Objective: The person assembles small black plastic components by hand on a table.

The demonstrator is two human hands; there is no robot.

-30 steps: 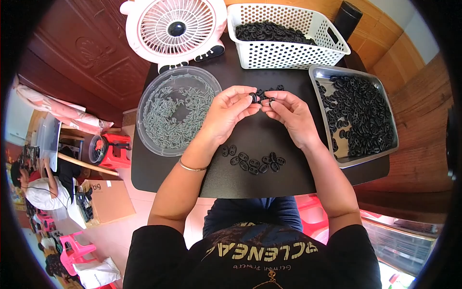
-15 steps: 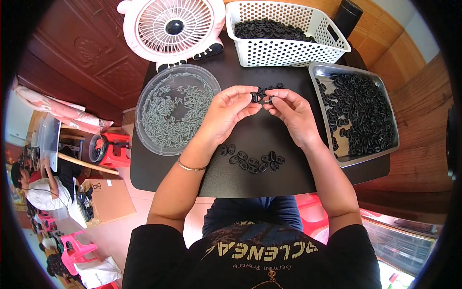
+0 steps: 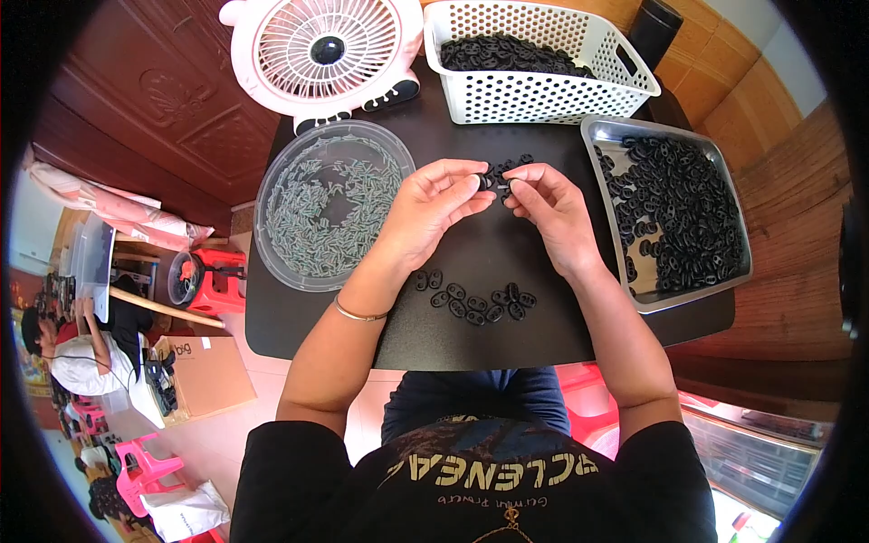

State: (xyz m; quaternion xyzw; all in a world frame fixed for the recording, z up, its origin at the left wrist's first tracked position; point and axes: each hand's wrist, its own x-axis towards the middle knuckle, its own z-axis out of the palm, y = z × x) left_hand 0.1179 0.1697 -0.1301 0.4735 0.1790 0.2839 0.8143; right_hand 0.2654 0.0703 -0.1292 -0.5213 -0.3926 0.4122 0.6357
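My left hand (image 3: 433, 206) and my right hand (image 3: 547, 210) meet over the middle of a black table (image 3: 299, 317). Between the fingertips of both hands is a small black rubber piece (image 3: 491, 179), and a thin pale pin seems to sit at my right fingertips. A few more black pieces (image 3: 514, 164) lie just beyond the fingers. A row of several black oval pieces (image 3: 475, 301) lies on the table below my wrists. A thin bangle circles my left wrist.
A round clear tray (image 3: 328, 204) of small grey-green pins sits left. A metal tray (image 3: 670, 213) of black pieces sits right. A white perforated basket (image 3: 534, 61) with black pieces and a pink-white fan (image 3: 321, 50) stand at the back. People and pink stools are at lower left.
Both hands stay together at the same spot, with only small finger movements around the black piece. The row of pieces on the table looks unchanged.
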